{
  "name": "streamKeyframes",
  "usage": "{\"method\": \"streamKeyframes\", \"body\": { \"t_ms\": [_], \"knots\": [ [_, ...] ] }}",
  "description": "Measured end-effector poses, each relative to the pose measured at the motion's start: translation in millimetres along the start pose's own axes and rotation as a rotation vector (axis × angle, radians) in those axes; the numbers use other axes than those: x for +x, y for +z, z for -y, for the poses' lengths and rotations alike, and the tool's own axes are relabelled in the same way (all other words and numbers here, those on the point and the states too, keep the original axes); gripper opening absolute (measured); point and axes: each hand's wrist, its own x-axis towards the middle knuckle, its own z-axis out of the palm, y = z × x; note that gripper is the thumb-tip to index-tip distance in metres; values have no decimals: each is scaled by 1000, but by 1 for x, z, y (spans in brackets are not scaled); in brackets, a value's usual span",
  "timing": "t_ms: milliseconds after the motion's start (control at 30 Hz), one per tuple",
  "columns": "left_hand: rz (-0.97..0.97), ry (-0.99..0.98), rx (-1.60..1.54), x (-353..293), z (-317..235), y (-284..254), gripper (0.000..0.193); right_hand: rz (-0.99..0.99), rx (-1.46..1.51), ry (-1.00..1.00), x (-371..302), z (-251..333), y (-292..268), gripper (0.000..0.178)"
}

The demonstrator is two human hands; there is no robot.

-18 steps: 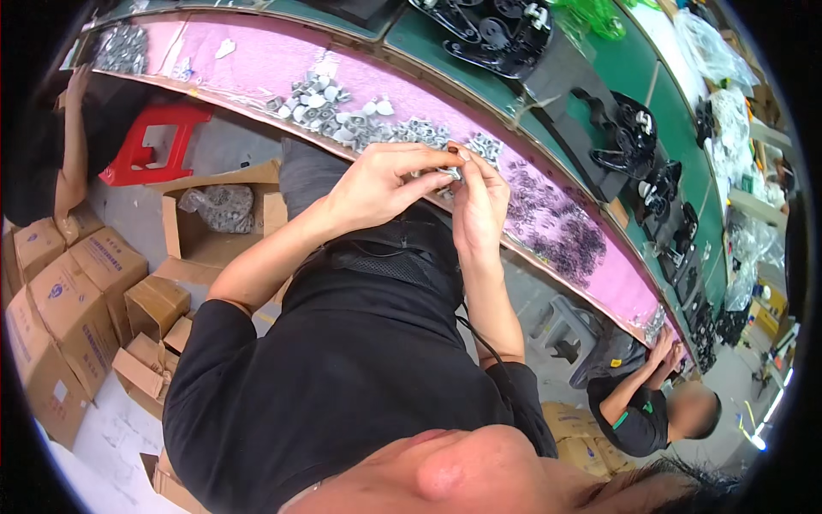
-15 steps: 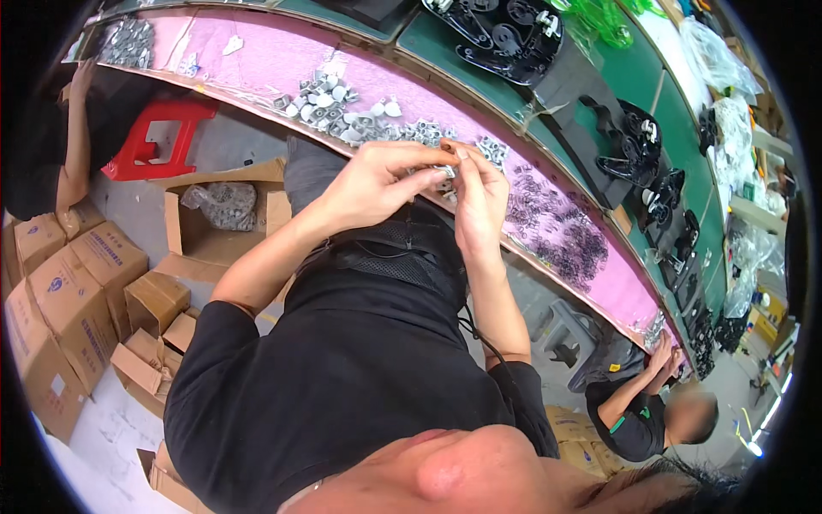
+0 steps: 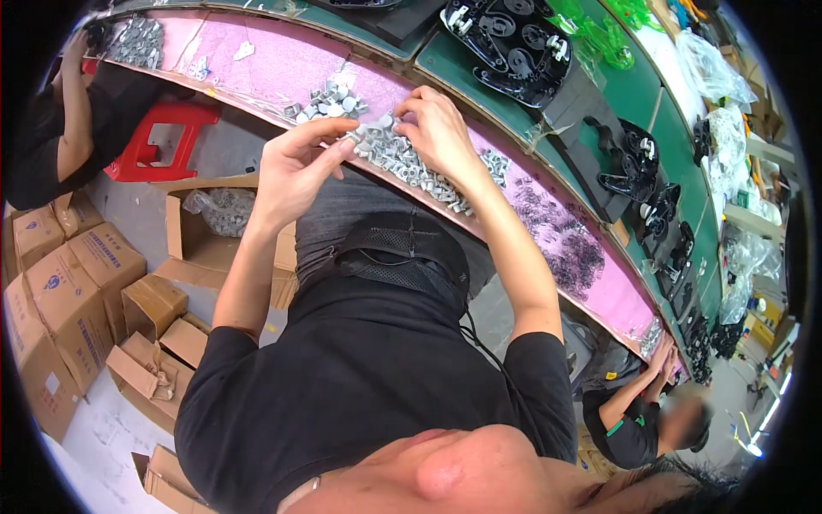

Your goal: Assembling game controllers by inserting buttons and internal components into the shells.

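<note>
Left hand (image 3: 291,171): thumb and forefinger brought narrow at the counter's near edge, holding a small pale-grey moulded piece (image 3: 354,137) by the tips. We can't make out its exact shape at this size.

Right hand (image 3: 440,135): palm down, reaching over the work from the right, fingers curled and thumb bent in beside a pale grey rounded part. We cannot tell whether the fingertips have closed on it. The two hands are near each other but apart.

Beneath and between them we see a loose heap of small grey moulded parts (image 3: 415,169), strewn along the near edge of a long counter covered in pink sheeting (image 3: 214,56). A second cluster of grey, round-faced parts (image 3: 338,103) lies just beyond the left hand's fingertips. To the right of the heap we note a spread of tiny dark ring-like pieces (image 3: 565,244); well to the left, a flat white irregular piece (image 3: 245,50) and another mass of grey parts (image 3: 137,43).

Behind the pink strip, on a green surface (image 3: 449,56), glossy black plastic housings (image 3: 514,56) with white fittings; translucent bright-green plastic parts (image 3: 604,38) past them.

On the floor side: a red plastic stool (image 3: 184,116), an open cardboard box (image 3: 201,244) holding a clear bag of parts (image 3: 224,210). Lower right, a co-worker in a dark shirt (image 3: 629,424), both hands at the counter.
</note>
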Motion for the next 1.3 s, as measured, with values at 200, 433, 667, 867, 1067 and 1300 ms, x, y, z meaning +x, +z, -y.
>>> {"method": "streamKeyframes", "body": {
  "t_ms": [200, 433, 667, 867, 1067, 1300],
  "knots": [
    [30, -23, 69, 2, 3, 3, 23, -38, 343, 249, -5, 11, -8, 18],
    [311, 300, 482, 10, -13, 25, 20, -168, 1305, 514, -30, 38, -18, 28],
    [343, 410, 525, 20, -4, 34, 25, -318, 1258, 472, -43, 53, -11, 27],
    [355, 402, 536, 18, -6, 32, 25, -405, 1263, 437, -45, 54, -5, 28],
    [339, 349, 485, 22, -2, 31, 23, -406, 1203, 428, -45, 54, 1, 28],
    [267, 479, 498, 27, 7, 26, 24, -364, 1601, 412, -50, 46, -4, 32]
  ]
}}
